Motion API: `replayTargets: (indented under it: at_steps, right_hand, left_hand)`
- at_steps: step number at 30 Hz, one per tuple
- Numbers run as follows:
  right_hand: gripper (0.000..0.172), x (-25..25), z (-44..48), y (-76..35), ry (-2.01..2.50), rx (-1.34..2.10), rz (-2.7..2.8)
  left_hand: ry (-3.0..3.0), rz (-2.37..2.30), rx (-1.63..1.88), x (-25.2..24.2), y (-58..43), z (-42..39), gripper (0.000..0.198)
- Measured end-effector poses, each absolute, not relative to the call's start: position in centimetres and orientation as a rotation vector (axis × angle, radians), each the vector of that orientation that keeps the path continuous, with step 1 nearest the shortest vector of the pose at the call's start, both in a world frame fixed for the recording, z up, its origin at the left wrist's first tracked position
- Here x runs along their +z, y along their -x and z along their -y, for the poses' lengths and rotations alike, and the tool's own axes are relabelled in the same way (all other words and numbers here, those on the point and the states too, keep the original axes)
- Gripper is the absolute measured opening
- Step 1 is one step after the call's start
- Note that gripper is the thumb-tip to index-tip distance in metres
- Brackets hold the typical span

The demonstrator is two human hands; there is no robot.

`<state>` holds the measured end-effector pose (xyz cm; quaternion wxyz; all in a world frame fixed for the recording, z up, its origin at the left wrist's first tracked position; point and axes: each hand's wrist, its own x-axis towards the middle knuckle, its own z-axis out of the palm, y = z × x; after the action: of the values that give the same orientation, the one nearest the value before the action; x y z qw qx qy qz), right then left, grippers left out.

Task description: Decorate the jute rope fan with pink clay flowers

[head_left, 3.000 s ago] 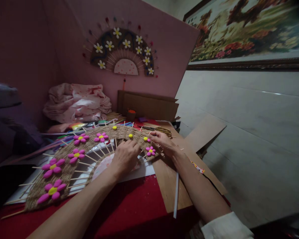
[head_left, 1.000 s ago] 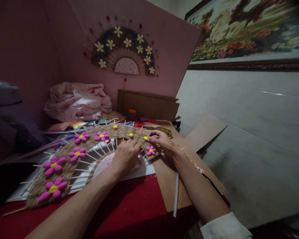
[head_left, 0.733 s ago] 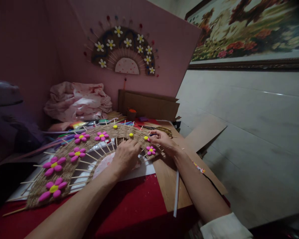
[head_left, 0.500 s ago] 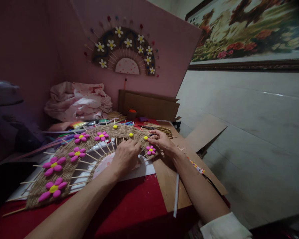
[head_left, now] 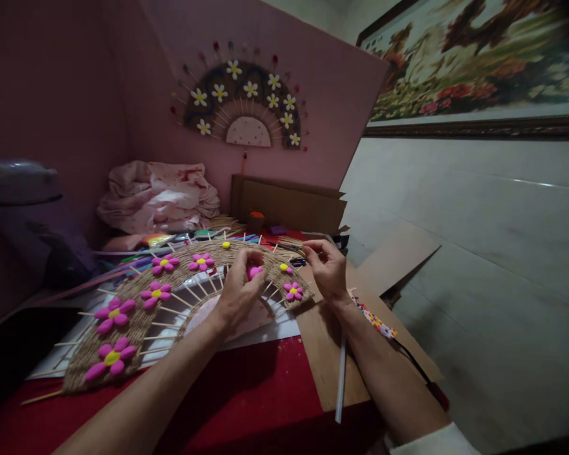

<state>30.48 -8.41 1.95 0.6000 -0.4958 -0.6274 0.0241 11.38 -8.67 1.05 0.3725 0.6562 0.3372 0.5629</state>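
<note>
A fan-shaped piece woven of brown cord (head_left: 83, 354) over thin wooden sticks lies across the table, with pink flowers (head_left: 114, 357) with yellow centres along its band. My left hand (head_left: 239, 287) is curled above the band's right half and holds a lump of pink clay (head_left: 254, 272) against the fingers. Past the band's right end, my right hand (head_left: 328, 268) is raised with thumb and forefinger close together; whatever they pinch is too small to make out. Between the hands a yellow dot (head_left: 283, 267) on the band has a pink petal at its right side.
A similar fan with white flowers (head_left: 251, 89) hangs on the pink panel. Bunched pink cloth (head_left: 159, 196), cardboard (head_left: 287, 205) and scissors (head_left: 298, 261) are behind the work. A white strip (head_left: 341, 385) lies on a brown board (head_left: 313, 354), over a red tablecloth (head_left: 265, 379).
My right hand has lifted off the band, up and to the right. A pink petal now shows beside the right yellow dot. My left hand has turned, revealing the pink clay.
</note>
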Motion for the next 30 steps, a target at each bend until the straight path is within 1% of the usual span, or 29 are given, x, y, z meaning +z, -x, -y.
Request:
replayTargets:
  at_steps: [1, 2, 4, 6, 8, 12, 14, 18, 22, 30]
  right_hand:
    - [0.013, 2.1, 9.0, -30.0, 1.085, 0.039, 1.512]
    - [0.011, 2.1, 9.6, -29.5, 1.023, 0.027, 1.590]
    - [0.006, 2.1, 10.7, -28.5, 0.917, 0.011, 1.765]
    - [0.008, 2.0, 11.4, -27.7, 0.845, -0.015, 1.835]
    - [0.015, 1.6, 11.7, -27.1, 0.813, -0.006, 1.858]
    - [0.024, 1.0, 11.5, -26.7, 0.812, 0.023, 1.835]
    - [0.022, 1.0, 11.4, -26.8, 0.844, 0.022, 1.832]
    - [0.013, 1.1, 11.5, -26.9, 0.913, 0.010, 1.879]
    - [0.012, 1.2, 11.6, -26.8, 0.953, -0.004, 1.895]
    - [0.008, 1.1, 11.1, -27.0, 0.930, -0.033, 1.905]
  left_hand:
    - [-1.530, -0.804, 1.406, 1.2, -11.4, 8.7, 0.017]
    - [-1.396, -0.737, 1.357, 1.4, -11.4, 8.7, 0.018]
    - [-1.186, -0.605, 1.268, 1.6, -11.3, 8.8, 0.026]
    - [-1.043, -0.523, 1.222, 1.9, -11.2, 8.9, 0.032]
    - [-0.958, -0.491, 1.192, 2.0, -11.2, 9.0, 0.035]
    - [-0.945, -0.447, 1.168, 1.9, -11.4, 9.1, 0.038]
    - [-0.949, -0.438, 1.172, 1.7, -11.7, 9.1, 0.038]
    - [-0.961, -0.472, 1.186, 1.5, -12.0, 9.3, 0.033]
    - [-1.034, -0.510, 1.234, 1.3, -12.0, 9.3, 0.029]
    - [-1.078, -0.537, 1.154, 1.5, -11.8, 9.3, 0.028]
